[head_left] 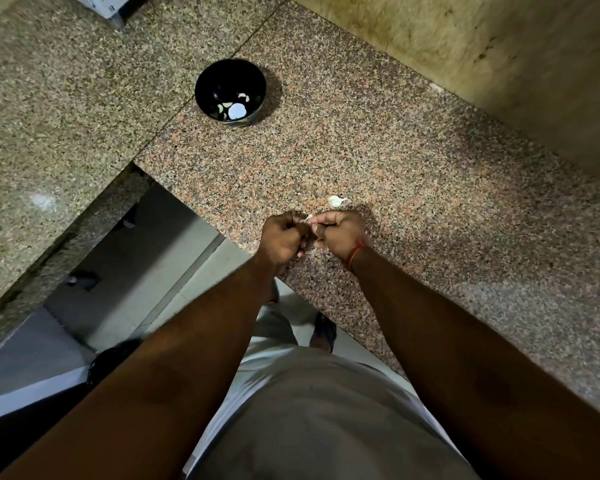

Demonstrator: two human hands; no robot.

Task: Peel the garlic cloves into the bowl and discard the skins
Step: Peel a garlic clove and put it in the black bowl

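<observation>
Your two fists meet over the speckled granite table (395, 161).
Left hand (281, 239) and right hand (340, 233) both pinch a small white garlic clove (307, 218); black round bowl (230, 92) sits well beyond, another white garlic piece (336, 201) just past your knuckles.

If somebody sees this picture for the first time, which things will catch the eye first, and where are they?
First, the two hands near the counter's front edge: the left hand and right hand meet, both pinching a small garlic clove. Next, the black bowl farther back on the granite counter, with pale peeled cloves inside. A white garlic piece lies on the counter just beyond the hands.
</observation>
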